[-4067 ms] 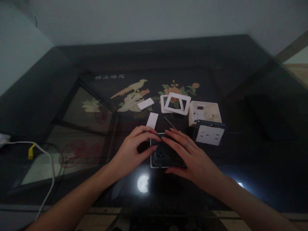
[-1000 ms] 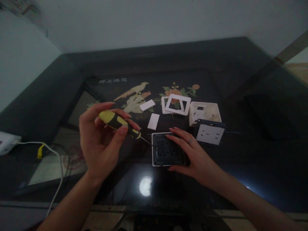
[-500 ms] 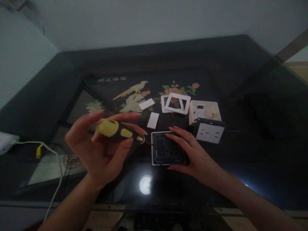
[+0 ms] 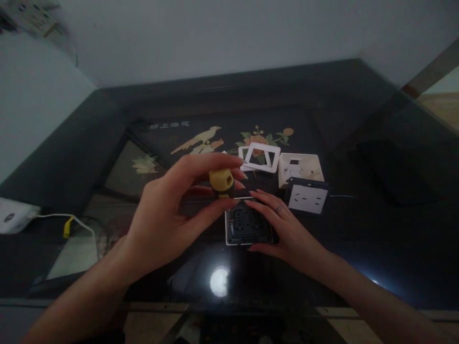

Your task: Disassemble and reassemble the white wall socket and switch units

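The switch plate [image 4: 248, 234] lies on the desk [image 4: 366, 229] with its dark back up and white rim showing, roughly square, its sides running toward twelve and three o'clock. The right hand [image 4: 287, 229], at its three o'clock, is half open around it: fingers reach over the back, thumb along the near edge. The left hand [image 4: 168, 210], toward nine, curls loosely with the handle of a yellow-and-black screwdriver [image 4: 221, 181] between thumb and fingers. That handle sits at the plate's eleven, foreshortened, butt facing the wearer and long axis running down and away; its shaft and tip are hidden.

Just past twelve, two white frames [image 4: 275, 161] overlap. A white mounting box [image 4: 311, 167] stands between one and two, with a socket panel [image 4: 308, 198] tilted before it, slots toward the wearer. Well apart at nine, a white cable [image 4: 81, 220] carries a yellow tag [image 4: 67, 227].
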`<state>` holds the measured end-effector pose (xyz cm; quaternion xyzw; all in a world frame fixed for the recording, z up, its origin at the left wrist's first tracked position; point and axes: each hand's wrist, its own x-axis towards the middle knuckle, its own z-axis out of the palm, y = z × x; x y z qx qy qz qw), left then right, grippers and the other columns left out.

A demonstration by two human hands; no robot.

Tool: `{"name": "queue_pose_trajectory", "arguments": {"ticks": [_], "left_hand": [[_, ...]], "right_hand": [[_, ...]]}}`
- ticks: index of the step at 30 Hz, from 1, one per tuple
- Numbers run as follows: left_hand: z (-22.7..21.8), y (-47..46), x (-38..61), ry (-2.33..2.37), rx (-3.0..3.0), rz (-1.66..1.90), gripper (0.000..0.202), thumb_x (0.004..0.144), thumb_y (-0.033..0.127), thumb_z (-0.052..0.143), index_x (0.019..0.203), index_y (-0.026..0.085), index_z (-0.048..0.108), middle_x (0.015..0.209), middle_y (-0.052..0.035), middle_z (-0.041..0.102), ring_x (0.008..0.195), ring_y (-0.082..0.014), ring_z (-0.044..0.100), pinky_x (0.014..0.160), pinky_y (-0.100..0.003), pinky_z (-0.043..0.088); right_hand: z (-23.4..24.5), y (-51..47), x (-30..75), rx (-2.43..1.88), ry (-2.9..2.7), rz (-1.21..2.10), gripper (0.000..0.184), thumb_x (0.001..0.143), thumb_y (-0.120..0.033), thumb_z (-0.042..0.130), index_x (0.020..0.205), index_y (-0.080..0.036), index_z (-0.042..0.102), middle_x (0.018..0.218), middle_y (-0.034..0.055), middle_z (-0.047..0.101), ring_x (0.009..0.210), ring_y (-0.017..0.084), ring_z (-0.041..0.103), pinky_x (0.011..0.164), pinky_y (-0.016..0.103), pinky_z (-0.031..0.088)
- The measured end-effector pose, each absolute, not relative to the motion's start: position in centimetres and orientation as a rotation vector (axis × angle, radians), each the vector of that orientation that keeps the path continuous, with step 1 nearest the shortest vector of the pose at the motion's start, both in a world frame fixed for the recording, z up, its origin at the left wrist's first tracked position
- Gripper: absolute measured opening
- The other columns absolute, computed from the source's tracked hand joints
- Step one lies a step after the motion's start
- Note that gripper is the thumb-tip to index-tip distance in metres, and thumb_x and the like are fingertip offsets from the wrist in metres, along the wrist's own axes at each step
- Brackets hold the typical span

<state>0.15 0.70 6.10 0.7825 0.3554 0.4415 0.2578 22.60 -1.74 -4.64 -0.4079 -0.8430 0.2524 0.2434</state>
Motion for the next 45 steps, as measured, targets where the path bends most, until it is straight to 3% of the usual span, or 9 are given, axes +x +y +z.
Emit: {"name": "queue_pose_trajectory", "arguments": {"ticks": [8,14,17,21,25,28,32,39,45], "left_hand": [[6.2,1.0,0.0,0.945,2.2,1.207,0.042,0.074,0.014,0.08,0.11,0.028,0.065,0.099,0.0006,0.072,0.088,-0.0199,0.072,0.08,-0.036,0.063],[6.8,0.3,-0.6,0.954,2.097,0.954,0.042,0.091,0.016,0.06,0.129,0.032,0.051,0.118,-0.003,0.069,0.098,-0.0232,0.072,0.079,-0.035,0.064],[6.6,0.8,-0.7,0.95,2.168,1.01,0.038,0.087,0.02,0.066,0.122,0.032,0.056,0.114,-0.0019,0.068,0.1,-0.0243,0.069,0.086,-0.038,0.061],[6.1,1.3,-0.8,0.978,2.259,1.228,0.039,0.077,0.021,0.078,0.112,0.032,0.064,0.098,0.0013,0.071,0.084,-0.0203,0.07,0.078,-0.034,0.061],[6.8,0.8,-0.9,1.007,2.167,1.059,0.047,0.084,0.016,0.07,0.126,0.033,0.058,0.103,0.0012,0.072,0.088,-0.0198,0.072,0.075,-0.029,0.063],[7.4,0.5,-0.9,1.003,2.176,0.967,0.034,0.09,0.016,0.062,0.121,0.03,0.06,0.106,-0.0015,0.072,0.096,-0.0227,0.071,0.08,-0.034,0.061],[7.1,1.1,-1.0,0.885,2.296,1.174,0.029,0.08,0.016,0.075,0.107,0.025,0.067,0.098,-0.0013,0.07,0.089,-0.0188,0.066,0.077,-0.03,0.057],[7.5,0.7,-1.2,1.09,2.282,0.989,0.037,0.089,0.019,0.064,0.123,0.032,0.06,0.105,0.0004,0.073,0.088,-0.022,0.07,0.078,-0.035,0.059],[6.8,1.2,-1.2,0.98,2.356,1.241,0.032,0.079,0.019,0.076,0.108,0.031,0.068,0.096,-0.0004,0.071,0.083,-0.0215,0.069,0.071,-0.035,0.062]], "right_hand": [[-4.7,-1.7,22.5,-1.115,-2.3,0.698,0.082,0.072,-0.031,0.081,0.141,-0.019,0.038,0.151,0.0176,0.038,0.142,0.03,0.031,0.113,0.053,0.036],[-4.8,-1.8,22.6,-1.128,-2.296,0.702,0.081,0.074,-0.032,0.079,0.142,-0.023,0.036,0.151,0.0153,0.038,0.143,0.03,0.03,0.113,0.055,0.035],[-4.8,-1.8,22.6,-1.129,-2.297,0.698,0.079,0.075,-0.031,0.077,0.143,-0.024,0.036,0.151,0.015,0.038,0.143,0.031,0.03,0.112,0.056,0.036],[-4.7,-1.9,22.6,-1.128,-2.288,0.712,0.078,0.077,-0.031,0.076,0.143,-0.026,0.035,0.151,0.0144,0.037,0.143,0.031,0.031,0.111,0.058,0.037],[-4.5,-1.9,22.6,-1.123,-2.289,0.731,0.079,0.078,-0.03,0.075,0.145,-0.029,0.032,0.152,0.0138,0.037,0.143,0.032,0.031,0.111,0.06,0.036],[-4.5,-1.8,22.6,-1.122,-2.291,0.722,0.08,0.077,-0.029,0.076,0.144,-0.028,0.033,0.151,0.014,0.036,0.143,0.032,0.031,0.112,0.06,0.036],[-4.6,-1.8,22.6,-1.133,-2.302,0.705,0.079,0.076,-0.03,0.077,0.142,-0.025,0.035,0.15,0.0152,0.038,0.142,0.032,0.031,0.111,0.058,0.037],[-4.6,-1.9,22.6,-1.131,-2.297,0.711,0.079,0.076,-0.029,0.077,0.143,-0.026,0.035,0.151,0.0148,0.038,0.143,0.032,0.031,0.112,0.058,0.036],[-4.4,-1.8,22.6,-1.126,-2.292,0.723,0.078,0.077,-0.031,0.075,0.144,-0.026,0.034,0.152,0.0142,0.037,0.143,0.031,0.031,0.113,0.058,0.035]]}}
